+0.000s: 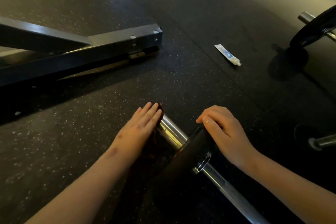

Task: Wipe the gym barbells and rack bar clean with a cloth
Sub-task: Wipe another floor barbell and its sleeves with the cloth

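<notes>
Nearest us: the barbell shaft, chrome, lying on the floor and leaving frame at the bottom right. Its long axis runs from there up and left, through the black plate, to the chrome sleeve.

Left grip: fingers straight and together, laid flat over the far end of the sleeve. It presses a dark cloth onto the sleeve. We see cloth past the fingertips and bunched under the palm; how far round the metal it goes, we cannot tell.

Right grip: fingers curled over the top rim of the plate, apparently holding it steady. It is apart from the cloth.

What the next move turns on: the bare stretch of sleeve lies between the two grips, just right of the left palm. We judge the stroke should follow the bar's axis, from the sleeve end toward the plate. The left grip is the nearer one and already has the cloth. The plate face stops the stroke.

Also on the floor: a dark rack frame far left, a small white tube well beyond the plate, and a second barbell at the right edge. None has the cloth on it now.
</notes>
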